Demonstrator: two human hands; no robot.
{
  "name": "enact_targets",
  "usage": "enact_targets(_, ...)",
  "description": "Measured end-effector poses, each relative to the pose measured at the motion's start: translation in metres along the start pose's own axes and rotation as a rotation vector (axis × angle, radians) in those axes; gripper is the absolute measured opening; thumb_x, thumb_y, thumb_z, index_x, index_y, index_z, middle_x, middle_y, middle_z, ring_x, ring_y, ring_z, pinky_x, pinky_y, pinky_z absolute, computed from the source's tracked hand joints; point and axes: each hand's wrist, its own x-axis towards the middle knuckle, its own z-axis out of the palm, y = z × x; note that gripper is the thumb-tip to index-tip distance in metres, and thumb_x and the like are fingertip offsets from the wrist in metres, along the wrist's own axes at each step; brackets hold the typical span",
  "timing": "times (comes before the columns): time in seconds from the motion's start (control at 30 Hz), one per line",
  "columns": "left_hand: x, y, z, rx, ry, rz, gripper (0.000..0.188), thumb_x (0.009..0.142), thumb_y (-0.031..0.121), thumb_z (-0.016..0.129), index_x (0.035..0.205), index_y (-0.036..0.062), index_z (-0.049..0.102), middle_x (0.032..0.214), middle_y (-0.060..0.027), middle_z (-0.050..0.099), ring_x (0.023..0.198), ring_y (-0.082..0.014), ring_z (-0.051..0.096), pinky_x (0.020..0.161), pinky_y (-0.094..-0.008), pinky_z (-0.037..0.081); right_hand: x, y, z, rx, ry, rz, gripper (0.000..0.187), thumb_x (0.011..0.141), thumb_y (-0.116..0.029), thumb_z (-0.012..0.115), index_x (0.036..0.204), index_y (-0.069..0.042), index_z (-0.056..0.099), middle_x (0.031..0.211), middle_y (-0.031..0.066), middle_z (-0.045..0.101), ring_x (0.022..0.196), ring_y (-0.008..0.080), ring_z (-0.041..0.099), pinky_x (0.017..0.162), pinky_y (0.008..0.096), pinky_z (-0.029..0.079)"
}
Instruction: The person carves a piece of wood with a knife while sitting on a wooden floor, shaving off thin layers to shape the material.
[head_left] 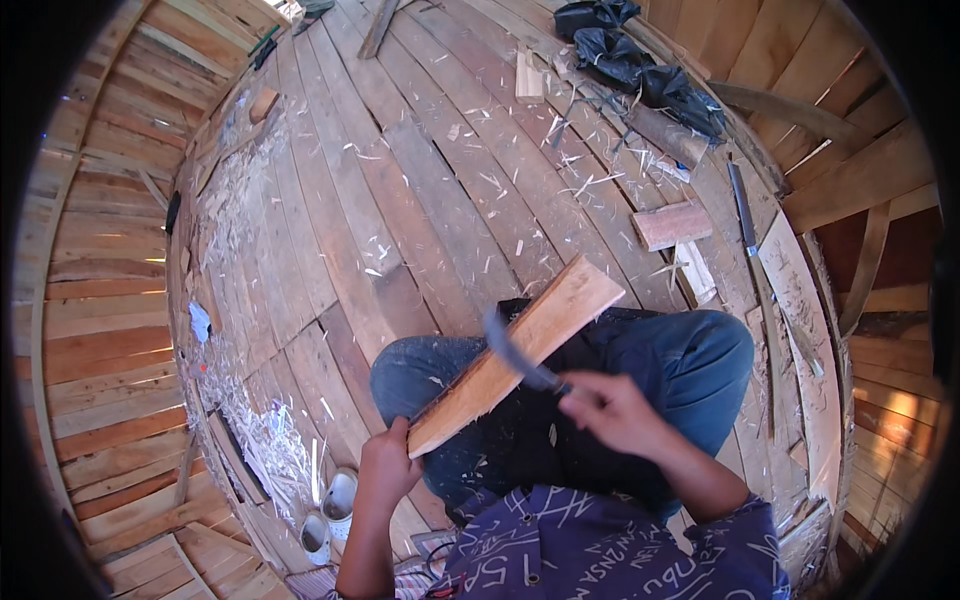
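A long, light-brown wooden board (545, 325) slants across my lap, its far end up to the right and its near end down to the left. My left hand (388, 463) grips the board's near end at the lower left. In my right hand (618, 415) is the handle of a knife (520, 357) with a curved grey blade. The blade lies over the middle of the board; motion blurs it, so I cannot tell whether it touches the wood. Dark bark or a rough strip runs along the board's left edge.
Two white cups (328, 515) stand at the lower left beside a heap of wood shavings (285, 455). On the right lie a reddish wood block (672, 226), a long dark-handled tool (741, 205) and a pale plank (797, 270). Black plastic bags (640, 75) rest at the far right.
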Motion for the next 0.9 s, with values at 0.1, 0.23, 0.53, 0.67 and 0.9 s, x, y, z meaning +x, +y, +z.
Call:
enact_targets(0.1,-0.001,0.001,0.004,0.020,0.006,0.002,0.026,0.067,0.005,0.063,0.089,0.0005,0.050,0.072,-0.0249,0.059,0.073,-0.0452,0.059,0.066,-0.0511,0.047,0.002,0.001,-0.009,0.149,0.065,0.007,0.030,0.094,-0.016,0.060,0.119,0.001,0.059,0.067,-0.0001,0.057,0.061,0.0049,0.053,0.056,0.0249,0.044)
enact_targets(0.23,-0.003,0.000,0.001,0.038,-0.022,0.008,0.027,0.066,0.005,0.064,0.089,0.0005,0.050,0.072,-0.0245,0.060,0.073,-0.0447,0.060,0.066,-0.0511,0.047,-0.011,0.008,0.009,-0.047,-0.042,-0.017,0.031,0.094,-0.015,0.060,0.120,0.002,0.058,0.066,-0.0001,0.057,0.061,0.0054,0.054,0.056,0.0247,0.044)
enact_targets(0.53,0.001,0.002,0.002,-0.089,0.006,0.005,0.018,0.070,0.001,0.056,0.087,-0.0014,0.050,0.075,-0.0286,0.058,0.077,-0.0490,0.057,0.065,-0.0521,0.044,-0.023,0.009,0.004,-0.195,-0.271,-0.046,0.029,0.093,-0.017,0.062,0.117,-0.001,0.061,0.070,0.0032,0.063,0.061,0.0065,0.057,0.058,0.0255,0.048)
enact_targets(0.67,0.001,0.004,0.002,-0.083,0.017,0.001,0.021,0.069,0.002,0.058,0.088,-0.0008,0.050,0.074,-0.0279,0.058,0.075,-0.0477,0.058,0.066,-0.0523,0.045,-0.018,-0.011,-0.004,0.225,0.135,0.088,0.029,0.094,-0.017,0.061,0.118,-0.001,0.061,0.066,-0.0003,0.056,0.058,0.0043,0.052,0.053,0.0246,0.044)
enact_targets(0.9,0.003,0.008,0.003,-0.030,0.028,-0.038,0.021,0.069,0.002,0.057,0.089,-0.0005,0.050,0.072,-0.0277,0.058,0.075,-0.0476,0.058,0.066,-0.0524,0.045,-0.011,-0.010,-0.005,0.145,0.083,0.136,0.037,0.094,-0.016,0.061,0.126,0.001,0.054,0.066,0.0053,0.059,0.056,0.0076,0.054,0.054,0.0255,0.044)
